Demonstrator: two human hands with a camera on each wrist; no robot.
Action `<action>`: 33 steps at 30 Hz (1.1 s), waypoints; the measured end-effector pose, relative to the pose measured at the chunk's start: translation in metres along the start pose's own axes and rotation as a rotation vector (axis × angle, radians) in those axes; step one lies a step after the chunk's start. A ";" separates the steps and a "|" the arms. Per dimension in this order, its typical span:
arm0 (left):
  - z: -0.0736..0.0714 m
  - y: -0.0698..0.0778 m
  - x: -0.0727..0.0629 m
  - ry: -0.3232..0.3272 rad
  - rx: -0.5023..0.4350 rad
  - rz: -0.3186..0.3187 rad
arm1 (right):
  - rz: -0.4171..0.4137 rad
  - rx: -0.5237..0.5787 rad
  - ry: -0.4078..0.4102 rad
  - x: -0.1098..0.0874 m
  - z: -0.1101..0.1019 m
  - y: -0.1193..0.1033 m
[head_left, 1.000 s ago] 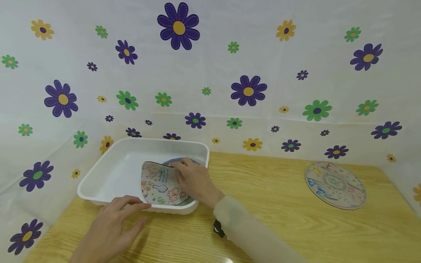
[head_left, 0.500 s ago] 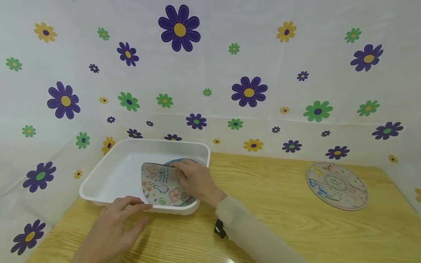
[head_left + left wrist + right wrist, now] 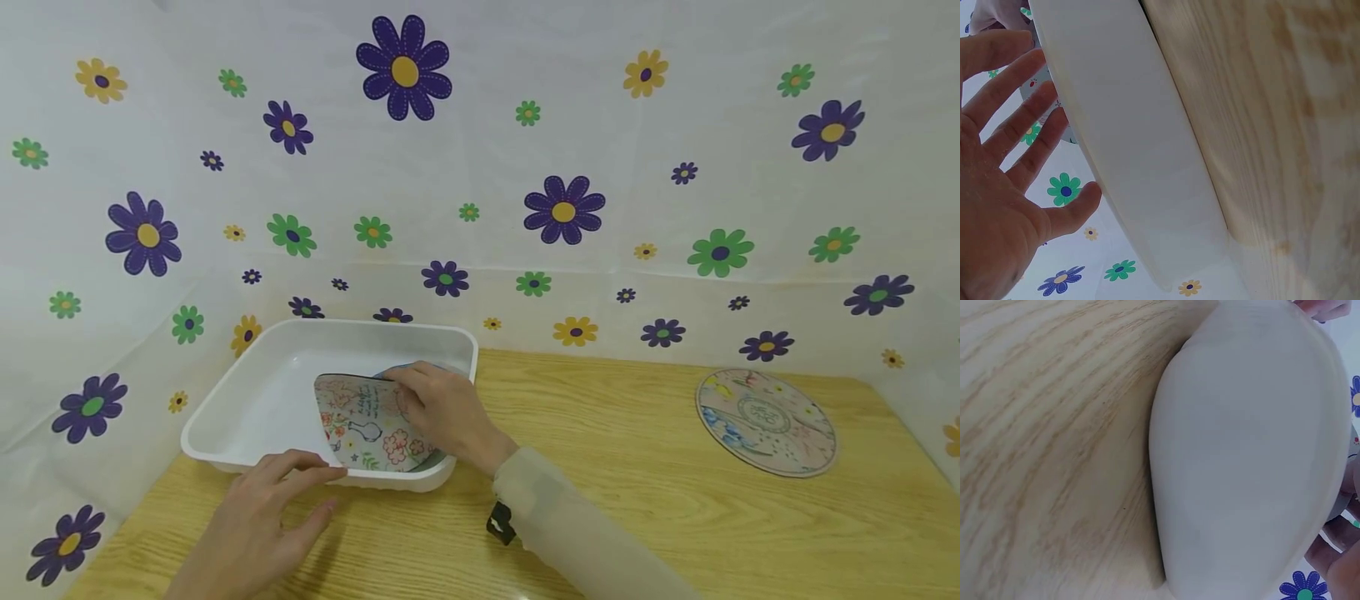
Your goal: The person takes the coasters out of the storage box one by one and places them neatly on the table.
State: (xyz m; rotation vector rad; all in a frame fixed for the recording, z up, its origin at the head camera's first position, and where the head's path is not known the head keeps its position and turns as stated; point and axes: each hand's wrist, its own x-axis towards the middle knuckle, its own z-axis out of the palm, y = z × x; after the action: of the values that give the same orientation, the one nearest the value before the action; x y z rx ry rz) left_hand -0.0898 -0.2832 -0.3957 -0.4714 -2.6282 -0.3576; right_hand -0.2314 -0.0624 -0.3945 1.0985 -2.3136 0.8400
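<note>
A white plastic basin (image 3: 262, 400) stands at the left of the wooden table. Inside its right part, my right hand (image 3: 450, 417) grips a thin mat (image 3: 367, 425) printed with red flowers and a vase, seen tilted toward me. Part of the mat and some fingertips are hidden behind the hand. A blue-edged piece (image 3: 397, 367) shows behind it; I cannot tell whether it is a separate mat. My left hand (image 3: 262, 517) has its fingertips at the basin's front rim; in the left wrist view its fingers (image 3: 1032, 119) are spread along the rim, gripping nothing.
A round mat (image 3: 765, 425) with a pink, blue and yellow print lies flat on the right of the wooden table (image 3: 600, 467). A white sheet (image 3: 480, 150) with printed flowers hangs behind and at both sides. A black strap (image 3: 501, 523) is at the right wrist.
The printed mat's upper left corner has shifted slightly left and down in my right hand. My left hand stays at the rim.
</note>
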 end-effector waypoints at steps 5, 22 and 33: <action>0.000 0.000 -0.001 -0.016 0.005 -0.015 | -0.001 0.013 -0.020 0.001 -0.003 -0.004; 0.001 -0.002 -0.003 0.041 0.009 0.031 | 0.129 0.334 0.015 0.002 -0.014 -0.008; -0.001 0.000 -0.001 0.007 -0.002 0.005 | 0.410 0.483 -0.127 0.005 -0.029 -0.006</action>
State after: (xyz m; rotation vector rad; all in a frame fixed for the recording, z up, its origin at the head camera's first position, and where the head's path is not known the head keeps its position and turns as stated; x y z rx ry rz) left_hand -0.0889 -0.2836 -0.3955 -0.4765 -2.6196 -0.3596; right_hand -0.2256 -0.0479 -0.3687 0.8779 -2.5589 1.5893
